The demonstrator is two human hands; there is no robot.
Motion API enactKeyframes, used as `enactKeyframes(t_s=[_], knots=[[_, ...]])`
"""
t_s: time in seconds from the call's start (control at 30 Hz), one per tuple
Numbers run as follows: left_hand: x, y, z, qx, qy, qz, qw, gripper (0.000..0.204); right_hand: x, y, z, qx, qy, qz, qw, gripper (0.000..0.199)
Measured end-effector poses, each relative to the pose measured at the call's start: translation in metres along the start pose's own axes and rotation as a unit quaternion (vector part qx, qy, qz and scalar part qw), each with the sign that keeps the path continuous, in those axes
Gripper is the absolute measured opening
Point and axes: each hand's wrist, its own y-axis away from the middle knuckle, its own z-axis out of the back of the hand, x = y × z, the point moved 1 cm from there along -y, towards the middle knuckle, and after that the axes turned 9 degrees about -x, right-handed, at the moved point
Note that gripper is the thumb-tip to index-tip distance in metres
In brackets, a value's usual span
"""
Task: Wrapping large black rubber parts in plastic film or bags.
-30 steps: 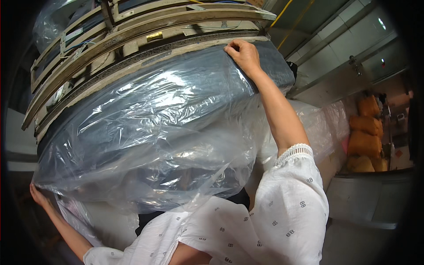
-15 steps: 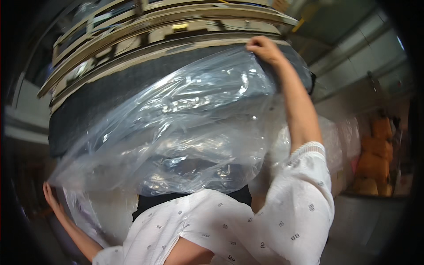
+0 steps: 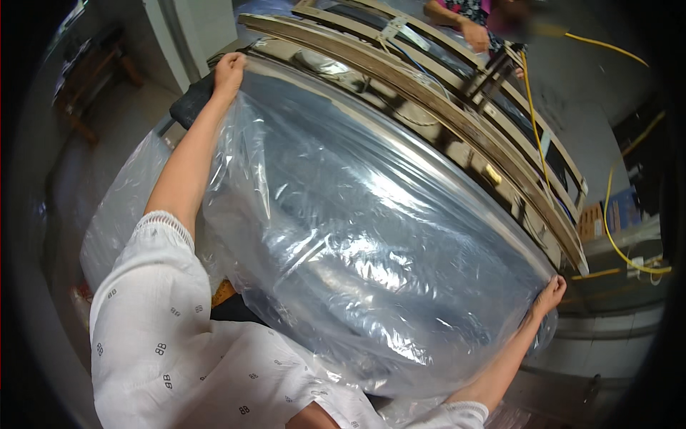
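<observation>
Because the clear plastic cover (image 3: 357, 236) must stay taut over the dark panel (image 3: 187, 100), the left hand (image 3: 230, 69) and right hand (image 3: 550, 293) each clench an opposite corner.

Bright overhead light, strong white glare on the clear plastic sheet (image 3: 371, 250), heavy fisheye bending, black vignetted corners, soft blur toward the rim

One head view only, looking down and forward from close above the plastic sheet (image 3: 371, 243), fisheye bending the wooden frame (image 3: 457, 121) (edges dark); both arms enter from the lower edge.
</observation>
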Motion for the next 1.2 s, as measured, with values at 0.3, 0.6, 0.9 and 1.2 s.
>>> enactKeyframes(t_s=[0.3, 0.6, 0.9, 1.2], knots=[[-0.008, -0.020, -0.018, 0.048, -0.083, 0.048, 0.994, 0.022, 0.024, -0.010, -0.037, 0.030, 0.108, 0.053, 0.992, 0.023], [0.010, -0.037, -0.011, -0.010, -0.166, 0.079, 0.983, 0.022, 0.031, -0.014, -0.041, -0.021, 0.195, 0.083, 0.977, 0.040], [-0.017, -0.030, 0.013, -0.160, 0.001, 0.164, 0.973, 0.021, 0.055, -0.002, -0.040, -0.014, 0.053, -0.071, 0.996, 0.034], [-0.018, -0.018, -0.010, 0.109, -0.489, 0.010, 0.865, 0.053, 0.040, -0.037, -0.005, 0.080, -0.212, -0.290, 0.930, 0.049]])
